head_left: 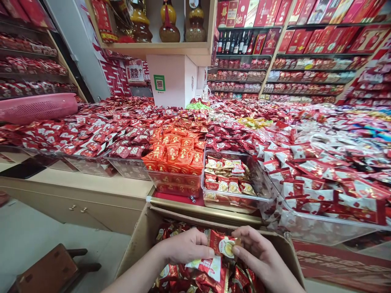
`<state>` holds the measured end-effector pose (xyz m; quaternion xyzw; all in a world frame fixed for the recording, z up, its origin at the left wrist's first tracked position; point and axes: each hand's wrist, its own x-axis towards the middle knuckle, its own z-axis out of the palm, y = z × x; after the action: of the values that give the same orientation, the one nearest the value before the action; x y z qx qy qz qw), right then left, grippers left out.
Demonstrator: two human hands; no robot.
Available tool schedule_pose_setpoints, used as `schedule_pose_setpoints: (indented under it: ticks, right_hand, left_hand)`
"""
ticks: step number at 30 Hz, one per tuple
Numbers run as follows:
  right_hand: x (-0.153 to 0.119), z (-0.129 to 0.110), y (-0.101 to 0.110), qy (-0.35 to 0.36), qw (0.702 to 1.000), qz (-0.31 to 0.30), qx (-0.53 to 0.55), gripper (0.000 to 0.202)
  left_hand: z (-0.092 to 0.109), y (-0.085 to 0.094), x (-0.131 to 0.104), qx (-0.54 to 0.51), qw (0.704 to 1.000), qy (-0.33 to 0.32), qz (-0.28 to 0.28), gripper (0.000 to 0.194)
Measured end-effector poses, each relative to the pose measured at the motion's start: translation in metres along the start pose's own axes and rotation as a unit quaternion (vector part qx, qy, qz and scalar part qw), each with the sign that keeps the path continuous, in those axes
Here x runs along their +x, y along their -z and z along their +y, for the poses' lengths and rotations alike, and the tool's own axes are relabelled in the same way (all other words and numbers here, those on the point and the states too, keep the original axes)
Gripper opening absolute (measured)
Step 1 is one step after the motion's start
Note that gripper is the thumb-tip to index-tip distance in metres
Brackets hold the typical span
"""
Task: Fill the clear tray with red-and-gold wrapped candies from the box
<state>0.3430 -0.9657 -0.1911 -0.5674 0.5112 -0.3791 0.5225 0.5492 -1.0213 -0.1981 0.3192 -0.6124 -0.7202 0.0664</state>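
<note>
Head camera view, looking down over a sweet shop counter (pixel 91 183) heaped with wrapped candies. At the bottom of the frame, both hands work together above an open cardboard box (pixel 137 244) full of red and gold wrapped sweets. The left hand (pixel 186 246) is curled, with its thumb and fingers pinching one side of a small red candy packet (pixel 221 244) that bears a round yellow picture. The right hand (pixel 259 254) is also partly closed, its thumb and forefinger gripping the other side of the same packet. The packet sits between the two hands, just above the sweets in the box; a second wrapper with white and yellow print lies just under the left hand, possibly held too, though that is hard to tell.

Just beyond the box, on the counter, stands a clear plastic bin (pixel 262 191) partly filled with matching red and yellow packets. To its left is another clear bin (pixel 175 183) piled high with small bright red boxes. Further bins of dark red wrapped candies spread across the whole counter to the left, right and back. A pink mesh basket (pixel 36 108) rests upside down on the far left. A white pillar (pixel 174 79) with a green code sticker rises behind the candies. Shelves (pixel 305 49) of red gift boxes and dark bottles line the back wall. A brown wooden stool (pixel 51 270) stands on the floor at lower left.
</note>
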Motion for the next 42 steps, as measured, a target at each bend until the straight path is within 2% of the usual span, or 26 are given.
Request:
schedule_pose_setpoints:
  ticks: [3, 6, 10, 13, 15, 18, 23, 26, 28, 32, 42]
  right_hand:
    - [-0.004, -0.003, 0.004, 0.021, 0.999, 0.002, -0.050, 0.018]
    - [-0.005, -0.015, 0.011, 0.027, 0.997, 0.053, -0.042, 0.018]
    - [0.010, -0.055, 0.028, 0.041, 0.985, 0.165, 0.001, 0.028]
    - [0.039, -0.084, 0.040, 0.039, 0.979, 0.189, -0.062, 0.036]
    - [0.063, -0.092, 0.045, 0.029, 0.975, 0.177, -0.131, 0.033]
    - [0.096, -0.086, 0.047, 0.012, 0.970, 0.149, -0.193, 0.026]
    - [0.127, -0.072, 0.039, 0.003, 0.982, 0.129, -0.141, 0.029]
    - [0.133, -0.076, 0.031, -0.009, 0.988, 0.125, -0.088, 0.027]
    - [0.134, -0.080, 0.027, -0.043, 0.990, 0.116, -0.063, 0.023]
    - [0.133, -0.084, 0.024, -0.089, 0.992, 0.072, -0.051, 0.020]
    - [0.139, -0.070, 0.028, -0.051, 0.990, -0.066, -0.117, 0.018]
  left_hand:
    - [0.004, 0.000, -0.002, -0.033, 0.999, -0.008, 0.000, 0.035]
    - [0.009, -0.002, -0.003, -0.081, 0.996, -0.017, 0.017, 0.034]
    - [0.012, -0.005, -0.001, -0.120, 0.991, -0.021, 0.049, 0.034]
    - [0.011, -0.005, 0.000, -0.114, 0.992, -0.019, 0.053, 0.032]
    - [0.008, -0.005, 0.001, -0.107, 0.993, -0.012, 0.047, 0.033]
    - [0.003, -0.005, 0.003, -0.099, 0.994, -0.002, 0.044, 0.034]
    - [-0.006, -0.005, 0.005, -0.076, 0.996, -0.005, 0.042, 0.035]
    - [-0.009, -0.005, 0.006, -0.052, 0.998, -0.013, 0.036, 0.036]
    - [-0.011, -0.004, 0.006, -0.036, 0.999, -0.010, 0.035, 0.037]
    - [-0.010, -0.004, 0.005, -0.018, 0.999, -0.003, 0.027, 0.039]
    - [-0.008, -0.004, 0.003, 0.023, 1.000, -0.016, 0.014, 0.038]
